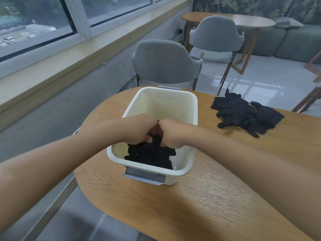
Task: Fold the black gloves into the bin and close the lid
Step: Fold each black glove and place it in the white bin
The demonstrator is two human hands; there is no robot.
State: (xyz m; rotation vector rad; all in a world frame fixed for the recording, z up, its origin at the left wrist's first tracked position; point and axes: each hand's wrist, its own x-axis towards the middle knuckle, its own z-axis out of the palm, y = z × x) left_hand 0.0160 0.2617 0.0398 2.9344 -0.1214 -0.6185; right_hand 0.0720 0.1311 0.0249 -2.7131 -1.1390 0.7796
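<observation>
Two bare hands meet over the open mouth of a cream plastic bin [194, 108], knuckles nearly touching. The left hand [139, 129] has its grip curled, thumb and fingers pinching a bunched fold of black glove fabric [156, 139]; the right hand [171, 133] does the same from the other side, its grip pinching the same soft bunch. Below the hands, inside the bin at its near end, lies a crumpled heap of black gloves [151, 155], matte and limp, their edges creased and overlapping.

The bin is rectangular with rounded corners, smooth glossy walls and a rolled rim. A flat grey handle clip [144, 176] sits on its near short side, and the edge of a matching grey clip [169, 87] shows at the far rim. The bin's far half shows bare pale wall.

It stands on a wooden table [199, 202] with a rounded end and a fine, wavy grain in a warm honey tone. To the right of the bin, well apart from it, a loose pile of more black gloves [243, 113] lies flat on the table, fingers splayed in several directions, surface dull and slightly textured.

Beyond the table stands a grey upholstered chair [165, 61] with a curved shell back and dark wooden legs; a second like it [215, 33] sits farther back at a round wooden table [251, 20].
</observation>
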